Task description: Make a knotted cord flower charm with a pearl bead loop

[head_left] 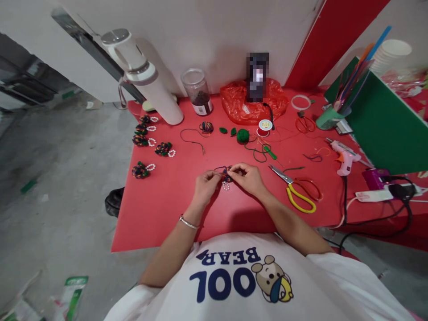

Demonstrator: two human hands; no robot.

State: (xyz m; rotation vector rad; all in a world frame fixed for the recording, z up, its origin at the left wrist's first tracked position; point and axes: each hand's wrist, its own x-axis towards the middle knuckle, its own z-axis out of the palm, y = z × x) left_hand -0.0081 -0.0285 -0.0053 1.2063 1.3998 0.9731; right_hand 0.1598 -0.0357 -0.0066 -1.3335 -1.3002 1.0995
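Close to the front middle of the red table, both hands meet at a small multicoloured yarn ornament with a loop of white beads hanging from it. My left hand pinches its left side, fingertips closed. From the other side, my right hand grips it between thumb and forefinger. The fingers cover much of the ornament. A dark yarn strand curls just above it. Right of my hands lie scissors with red and yellow handles, blades apart, beside a short green yarn piece.
Several finished yarn ornaments sit at the left. Behind are a multicoloured yarn ball, green yarn ball, red thread spool, jar and tall white flask. At right lie a pink glue gun and cables.
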